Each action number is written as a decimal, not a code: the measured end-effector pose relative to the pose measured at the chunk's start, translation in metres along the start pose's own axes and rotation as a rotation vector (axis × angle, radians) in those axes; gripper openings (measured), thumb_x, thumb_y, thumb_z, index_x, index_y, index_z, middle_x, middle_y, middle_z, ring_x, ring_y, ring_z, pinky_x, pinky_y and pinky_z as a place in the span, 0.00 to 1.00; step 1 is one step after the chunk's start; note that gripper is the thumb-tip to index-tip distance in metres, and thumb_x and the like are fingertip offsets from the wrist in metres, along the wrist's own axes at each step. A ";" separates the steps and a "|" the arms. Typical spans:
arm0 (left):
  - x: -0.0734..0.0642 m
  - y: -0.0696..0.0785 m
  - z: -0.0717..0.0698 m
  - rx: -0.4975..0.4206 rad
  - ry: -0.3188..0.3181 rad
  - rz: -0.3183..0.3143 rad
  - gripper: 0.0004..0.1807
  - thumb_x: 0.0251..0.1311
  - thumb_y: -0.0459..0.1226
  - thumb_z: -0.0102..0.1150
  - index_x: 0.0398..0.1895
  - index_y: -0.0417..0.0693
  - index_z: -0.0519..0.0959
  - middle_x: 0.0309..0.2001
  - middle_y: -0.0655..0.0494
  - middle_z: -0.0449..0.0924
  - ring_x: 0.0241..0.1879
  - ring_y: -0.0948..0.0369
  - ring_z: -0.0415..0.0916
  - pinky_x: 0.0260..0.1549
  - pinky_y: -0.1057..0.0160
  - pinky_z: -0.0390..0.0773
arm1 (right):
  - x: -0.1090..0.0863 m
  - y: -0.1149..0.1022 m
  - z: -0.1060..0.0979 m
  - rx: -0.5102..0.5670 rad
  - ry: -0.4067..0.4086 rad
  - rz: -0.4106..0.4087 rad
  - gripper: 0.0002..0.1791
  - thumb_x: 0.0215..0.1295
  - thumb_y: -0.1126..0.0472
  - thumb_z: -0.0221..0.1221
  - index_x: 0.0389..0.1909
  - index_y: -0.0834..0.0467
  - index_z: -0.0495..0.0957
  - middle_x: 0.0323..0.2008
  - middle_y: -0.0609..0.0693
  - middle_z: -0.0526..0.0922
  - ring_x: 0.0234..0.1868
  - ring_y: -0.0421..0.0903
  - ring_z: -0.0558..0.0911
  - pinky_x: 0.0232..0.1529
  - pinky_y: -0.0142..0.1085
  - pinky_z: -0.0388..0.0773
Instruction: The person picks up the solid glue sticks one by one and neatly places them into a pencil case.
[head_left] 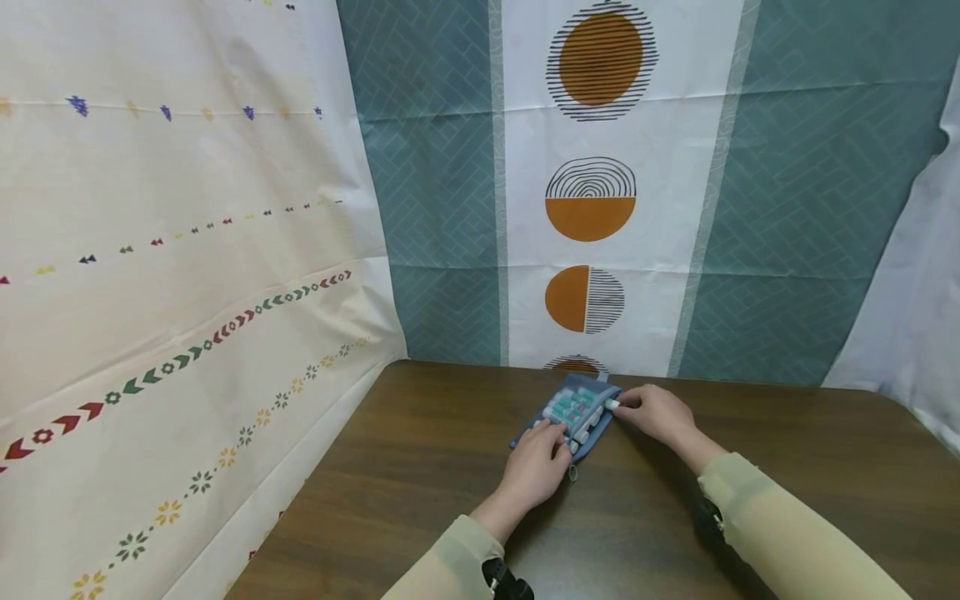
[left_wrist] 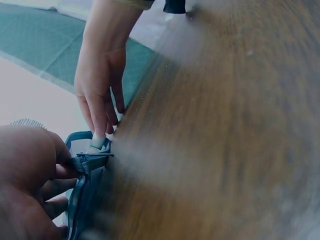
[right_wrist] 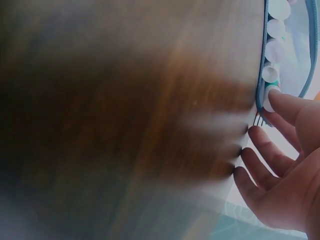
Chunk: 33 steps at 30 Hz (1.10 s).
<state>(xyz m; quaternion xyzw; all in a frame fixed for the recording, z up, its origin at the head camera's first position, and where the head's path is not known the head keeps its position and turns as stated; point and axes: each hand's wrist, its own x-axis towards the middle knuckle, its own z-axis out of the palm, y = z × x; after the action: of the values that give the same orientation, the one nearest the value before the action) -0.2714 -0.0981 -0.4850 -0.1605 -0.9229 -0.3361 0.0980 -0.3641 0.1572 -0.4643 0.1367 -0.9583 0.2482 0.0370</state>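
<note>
A blue zip pouch (head_left: 596, 435) with a see-through front lies near the far edge of the table, its zip side open toward the right. Inside are several small white-capped tubes (right_wrist: 275, 28) with teal labels, lined up side by side. My left hand (head_left: 534, 467) grips the pouch's near end, fingers over the clear front. At the far end of the opening, thumb and forefinger of my right hand (head_left: 660, 415) pinch the white end of one tube (right_wrist: 268, 102). The other right fingers are spread, loosely bent. The tube's far part is hidden in the pouch.
The brown wooden table (head_left: 420, 467) carries the pouch. Behind it hangs a teal and white patterned curtain (head_left: 442, 317); a cream printed cloth (head_left: 187, 275) hangs at the left, white cloth at the right. A ring-shaped zip pull (head_left: 573, 473) dangles from the pouch's near corner.
</note>
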 end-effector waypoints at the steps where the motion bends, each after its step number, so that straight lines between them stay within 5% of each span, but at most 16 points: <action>1: 0.000 0.000 0.000 0.001 -0.002 0.000 0.13 0.77 0.34 0.56 0.29 0.53 0.75 0.71 0.48 0.83 0.78 0.46 0.70 0.79 0.41 0.65 | 0.000 0.000 0.000 0.002 0.001 0.002 0.21 0.75 0.49 0.69 0.57 0.60 0.91 0.56 0.62 0.90 0.57 0.65 0.87 0.50 0.62 0.86; 16: 0.000 0.000 0.001 0.000 -0.001 -0.009 0.11 0.76 0.35 0.57 0.31 0.53 0.78 0.70 0.49 0.83 0.78 0.46 0.70 0.79 0.41 0.65 | 0.000 -0.002 0.001 0.011 0.014 0.088 0.13 0.73 0.49 0.71 0.40 0.56 0.90 0.38 0.50 0.89 0.36 0.51 0.80 0.35 0.48 0.78; 33: 0.001 0.000 0.000 0.004 -0.013 -0.015 0.10 0.78 0.36 0.58 0.33 0.53 0.80 0.71 0.50 0.82 0.79 0.48 0.70 0.80 0.42 0.64 | 0.003 -0.006 0.004 0.013 -0.001 -0.009 0.15 0.75 0.52 0.70 0.52 0.58 0.93 0.53 0.61 0.91 0.54 0.63 0.87 0.51 0.62 0.86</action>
<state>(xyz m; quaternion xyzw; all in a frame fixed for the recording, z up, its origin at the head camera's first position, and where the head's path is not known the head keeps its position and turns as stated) -0.2722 -0.0983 -0.4849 -0.1557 -0.9253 -0.3341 0.0895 -0.3652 0.1500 -0.4643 0.1414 -0.9561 0.2541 0.0366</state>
